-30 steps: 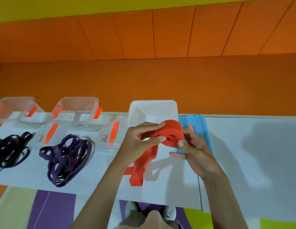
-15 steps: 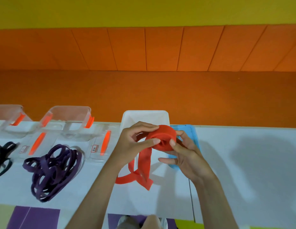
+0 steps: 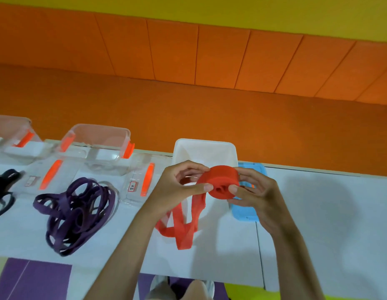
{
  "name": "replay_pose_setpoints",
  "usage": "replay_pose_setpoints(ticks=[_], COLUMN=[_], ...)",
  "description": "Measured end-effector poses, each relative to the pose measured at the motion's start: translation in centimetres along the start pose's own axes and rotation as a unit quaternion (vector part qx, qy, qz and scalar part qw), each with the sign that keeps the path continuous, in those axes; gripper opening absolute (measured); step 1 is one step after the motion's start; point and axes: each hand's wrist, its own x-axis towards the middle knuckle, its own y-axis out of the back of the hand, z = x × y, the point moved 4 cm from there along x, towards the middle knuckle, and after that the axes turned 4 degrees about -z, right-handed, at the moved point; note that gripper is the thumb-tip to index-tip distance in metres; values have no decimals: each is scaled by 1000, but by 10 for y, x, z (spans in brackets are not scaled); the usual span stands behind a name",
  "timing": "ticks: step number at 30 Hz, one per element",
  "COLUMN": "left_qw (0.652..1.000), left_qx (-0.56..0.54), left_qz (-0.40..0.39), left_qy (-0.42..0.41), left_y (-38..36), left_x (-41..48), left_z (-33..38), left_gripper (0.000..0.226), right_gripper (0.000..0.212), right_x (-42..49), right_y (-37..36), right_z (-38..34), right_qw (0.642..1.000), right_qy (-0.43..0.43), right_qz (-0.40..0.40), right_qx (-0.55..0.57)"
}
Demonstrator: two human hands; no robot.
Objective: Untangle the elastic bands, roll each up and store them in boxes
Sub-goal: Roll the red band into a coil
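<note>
The red band [image 3: 218, 182] is partly wound into a roll, held in the air just in front of the white box's [image 3: 205, 148] near rim. The left hand [image 3: 177, 187] pinches the roll between thumb and curled fingers. The right hand [image 3: 255, 191] grips its opposite side the same way.

Writing: a red-bordered label sits on the clear lid [image 3: 137, 180] just left of the white box. Its characters are too small to read.

Change since 0.5 s ago: the roll's hollow core now shows, turned toward the person; both hands keep their hold.

Orientation: the roll's axis runs from the white box toward the person. The unwound tail hangs from the roll's left side and folds onto the table [image 3: 318, 213].

The blue lid [image 3: 244, 213] lies just right of the white box. A clear box [image 3: 97, 139] stands to its left. The purple bands [image 3: 75, 213] lie tangled well left of it, the black bands [image 3: 4, 191] farther left.
</note>
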Motion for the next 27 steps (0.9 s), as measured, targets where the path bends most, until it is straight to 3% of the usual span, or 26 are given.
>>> replay_pose_setpoints(ticks=[3,12,17,20,22,24,27], left_qw=[999,993,995,996,997,997,998], left_qx=[-32,-61,-67,-70,-57,-47,-22], left_qz=[-13,44,-3,-31,-38,-43,-48], left_qy=[2,-89,-79,-33,-22,-31,-38], left_y=[26,78,91,99,103,105,100], left_x=[-8,-24,-29,-27,-26,-27,-27], left_z=[-1,-4,-16,-27,-31,-31,-30], left_gripper=[51,23,38,40,38,36,36], right_gripper=[39,37,32,29,30,40,58], right_x=[5,10,4,-2,-5,-7,-8], right_y=[-28,-109,-124,-127,-125,-122,-120], right_z=[3,34,43,44,40,35,29], right_qw=[1000,983,978,983,993,997,995], right_qy=[0,-56,-34,-32,-49,-69,-88], right_qz=[0,-2,71,63,51,44,52], right_qx=[20,174,191,167,92,15,-11])
